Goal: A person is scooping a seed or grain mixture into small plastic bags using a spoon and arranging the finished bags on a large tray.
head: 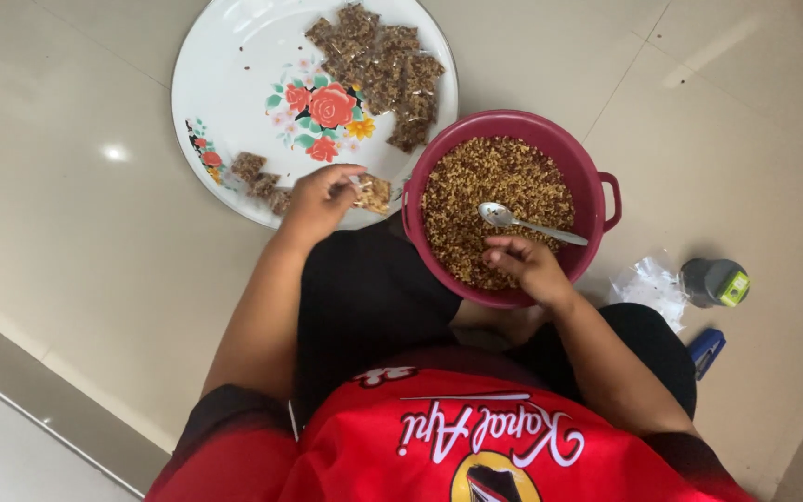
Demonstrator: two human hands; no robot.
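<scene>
Metal spoon (pixel 530 223) handle points right.

I lose the tray's (pixel 225 56) top rim past the frame's upper edge; my right hand (pixel 527 265) hides some bowl (pixel 597 172) rim.

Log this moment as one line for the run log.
left hand: holds small packet over floral tray | right hand: empty, over maroon bowl of mix | spoon: resting in bowl
</scene>
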